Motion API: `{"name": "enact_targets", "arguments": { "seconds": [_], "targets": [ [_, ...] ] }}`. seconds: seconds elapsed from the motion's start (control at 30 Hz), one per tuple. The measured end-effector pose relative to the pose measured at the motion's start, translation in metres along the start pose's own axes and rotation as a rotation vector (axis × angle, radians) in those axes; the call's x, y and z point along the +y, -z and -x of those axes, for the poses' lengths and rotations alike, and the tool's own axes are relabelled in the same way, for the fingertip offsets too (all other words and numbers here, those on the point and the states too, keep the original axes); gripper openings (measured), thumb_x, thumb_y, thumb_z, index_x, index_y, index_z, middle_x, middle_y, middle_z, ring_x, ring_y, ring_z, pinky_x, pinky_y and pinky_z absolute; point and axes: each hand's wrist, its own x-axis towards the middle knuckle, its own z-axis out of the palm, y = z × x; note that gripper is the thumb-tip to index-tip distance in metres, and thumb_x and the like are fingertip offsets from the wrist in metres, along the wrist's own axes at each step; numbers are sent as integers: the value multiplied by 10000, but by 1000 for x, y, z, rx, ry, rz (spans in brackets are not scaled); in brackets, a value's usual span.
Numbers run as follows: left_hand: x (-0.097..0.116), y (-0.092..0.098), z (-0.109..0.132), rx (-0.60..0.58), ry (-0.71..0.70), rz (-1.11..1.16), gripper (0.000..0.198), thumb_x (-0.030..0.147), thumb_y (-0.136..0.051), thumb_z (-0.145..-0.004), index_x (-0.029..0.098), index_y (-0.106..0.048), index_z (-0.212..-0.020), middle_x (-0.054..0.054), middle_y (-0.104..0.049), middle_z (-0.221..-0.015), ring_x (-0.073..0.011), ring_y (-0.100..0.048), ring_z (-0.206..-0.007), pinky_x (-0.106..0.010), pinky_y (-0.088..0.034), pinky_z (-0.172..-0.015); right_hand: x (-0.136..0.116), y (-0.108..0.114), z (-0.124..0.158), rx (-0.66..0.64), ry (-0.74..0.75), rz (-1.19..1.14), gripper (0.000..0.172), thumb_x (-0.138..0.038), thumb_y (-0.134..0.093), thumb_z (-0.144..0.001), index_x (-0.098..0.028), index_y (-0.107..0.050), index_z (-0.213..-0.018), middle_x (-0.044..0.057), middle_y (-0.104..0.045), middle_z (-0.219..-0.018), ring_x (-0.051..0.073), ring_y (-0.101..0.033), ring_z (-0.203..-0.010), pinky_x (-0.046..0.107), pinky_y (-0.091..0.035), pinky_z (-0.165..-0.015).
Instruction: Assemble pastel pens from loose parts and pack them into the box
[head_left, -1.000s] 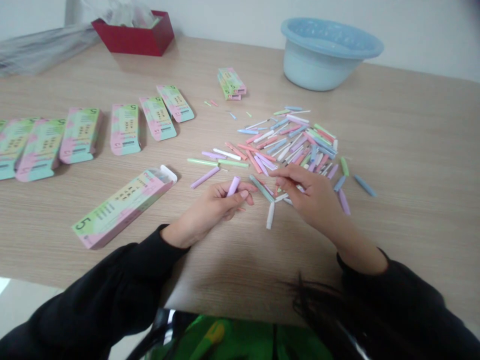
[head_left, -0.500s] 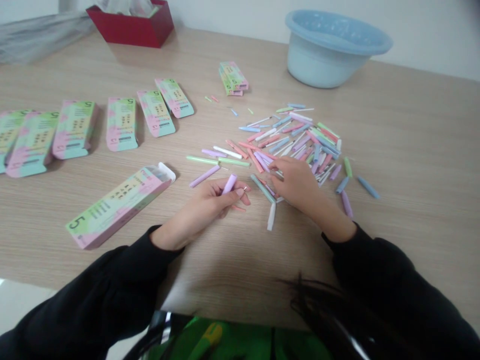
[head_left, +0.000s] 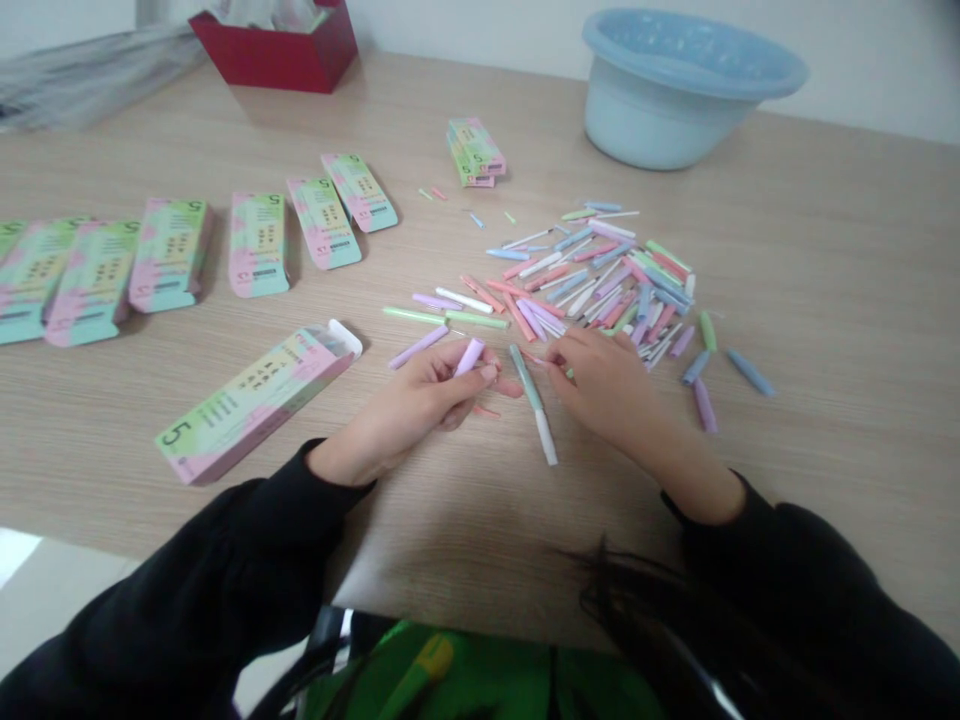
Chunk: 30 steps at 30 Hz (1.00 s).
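My left hand is closed around a purple tube, which sticks up between its fingers. Purple, green and white tubes lie just beyond that hand. At the near edge of a pile of coloured tubes, my right hand pinches a thin reddish piece between thumb and finger. Between the two hands lies a grey-green tube, its near end meeting a white piece.
An open-ended carton lies at the left, below a row of flat cartons. Two stacked cartons are farther back. A blue basin and a red box stand at the rear.
My right hand has drawn back slightly from the pile and now pinches a thin reddish piece. The white piece has turned into line with the grey-green tube. The view has shifted slightly.
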Motion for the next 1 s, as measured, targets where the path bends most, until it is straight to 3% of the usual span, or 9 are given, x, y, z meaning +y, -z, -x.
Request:
{"name": "enact_targets", "arguments": {
  "seconds": [0.13, 0.23, 0.37, 0.47, 0.67, 0.8, 0.9, 1.0],
  "targets": [
    [-2, -2, 1, -51, -44, -106, 142, 311, -682, -929, 170, -690, -927, -3, -724, -772, -63, -356, -487, -233, -271, -503, -2, 25, 11, 180, -47, -476, 127, -198, -611, -930, -177, -706, -1012, 43, -729, -849, 205, -670, -779, 345, -475, -725],
    [-3, -5, 2, -77, -120, -155, 85, 250, -701, -906, 171, -722, -884, -10, -743, -820, -102, -532, -641, -235, -391, -629, -13, 35, 21, 220, -48, -866, 297, -212, -628, -939, -230, -680, -1231, 0, -721, -878, 158, -675, -756, 307, -522, -706],
    [-2, -10, 3, -99, -138, -126, 49, 206, -715, -884, 175, -739, -855, -7, -752, -840, -142, -631, -797, -262, -453, -769, -32, 32, 27, 233, -91, -1115, 166, -183, -619, -943, -236, -747, -1033, -9, -739, -826, 139, -691, -751, 293, -566, -736],
    [0, -13, 5, -97, -93, -124, 60, 200, -715, -879, 177, -743, -831, 0, -744, -813, -146, -638, -778, -265, -465, -758, -39, 29, 28, 203, -146, -1189, 94, -214, -659, -933, -231, -740, -890, 10, -769, -866, 151, -698, -761, 286, -574, -691],
    [1, -14, 7, -79, -87, -113, 78, 222, -740, -858, 163, -760, -812, -20, -743, -816, -150, -633, -767, -263, -473, -746, -43, 29, 30, 104, -135, -1235, 99, -232, -652, -950, -213, -733, -897, 26, -790, -861, 162, -722, -733, 304, -593, -697],
    [-1, -13, 6, -61, -91, -103, 65, 224, -737, -860, 170, -757, -829, -9, -737, -792, -130, -602, -707, -244, -456, -692, -37, 32, 35, 228, -87, -1016, 104, -179, -631, -951, -221, -726, -940, 3, -769, -845, 147, -722, -783, 289, -581, -767],
    [0, -10, 6, -38, -81, -130, 95, 252, -723, -871, 173, -755, -829, 3, -706, -742, -106, -521, -609, -229, -395, -591, -30, 32, 37, 173, -22, -895, 182, -142, -617, -943, -251, -742, -1019, -27, -729, -780, 123, -694, -713, 248, -563, -680],
    [0, -7, 5, -40, -78, -146, 145, 281, -718, -875, 164, -761, -801, 3, -678, -717, -90, -442, -557, -228, -336, -538, -28, 29, 38, 64, -58, -979, 84, -191, -682, -914, -239, -725, -966, -42, -694, -697, 109, -650, -585, 218, -526, -542]
  ]
}}
